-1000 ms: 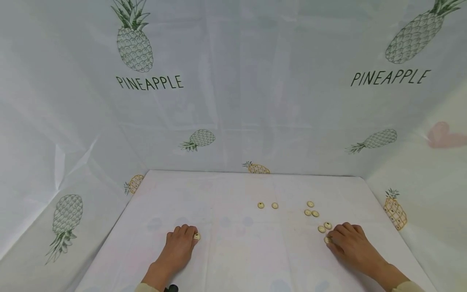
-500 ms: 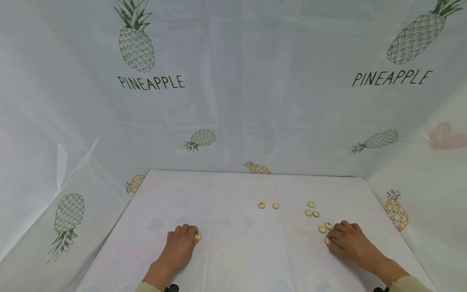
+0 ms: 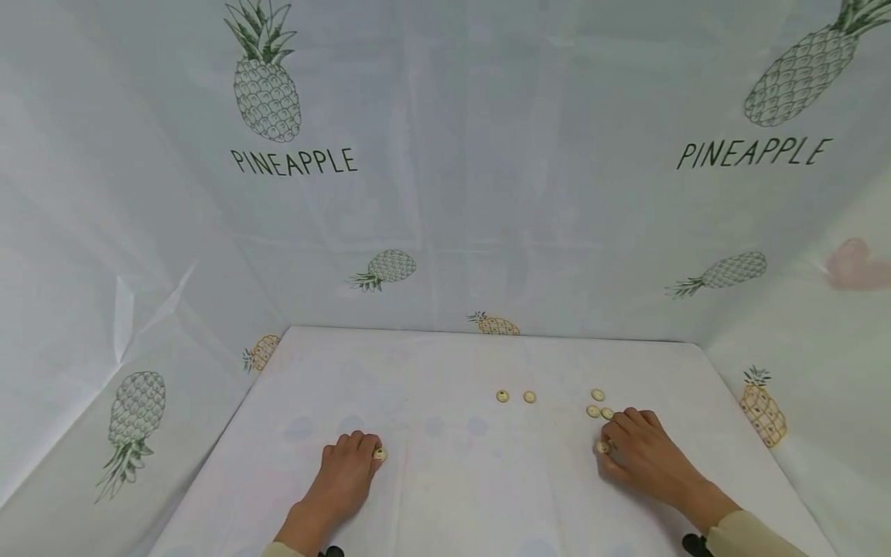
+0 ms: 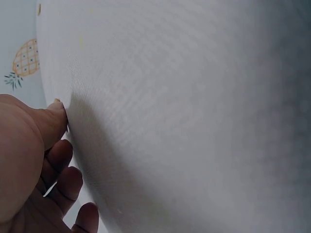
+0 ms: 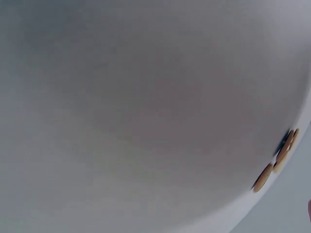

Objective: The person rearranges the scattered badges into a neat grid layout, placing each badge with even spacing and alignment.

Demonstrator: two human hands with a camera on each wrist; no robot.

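My left hand [image 3: 346, 473] rests low on the left of the table in the head view. Its thumb and index finger pinch a small round pale wooden disc [image 3: 380, 454] with a dark mark. In the left wrist view the thumb [image 4: 51, 124] hides most of that disc. On the right, my right hand [image 3: 643, 456] pinches another pale disc [image 3: 602, 447] at its fingertips, close to the tabletop. Just beyond those fingers lie three discs, one of them a disc [image 3: 593, 411] beside a partly covered one. Only a sliver of the right hand shows in the right wrist view.
Two separate discs, a left one [image 3: 503, 396] and a right one [image 3: 530, 397], lie right of the table's middle. A white cloth covers the table [image 3: 452, 495]. Pineapple-print curtains [image 3: 445, 193] stand behind and at both sides.
My right hand has moved left and slightly away from me with its disc. Two discs that lay by its fingers are now out of sight behind it. The left hand stays put.
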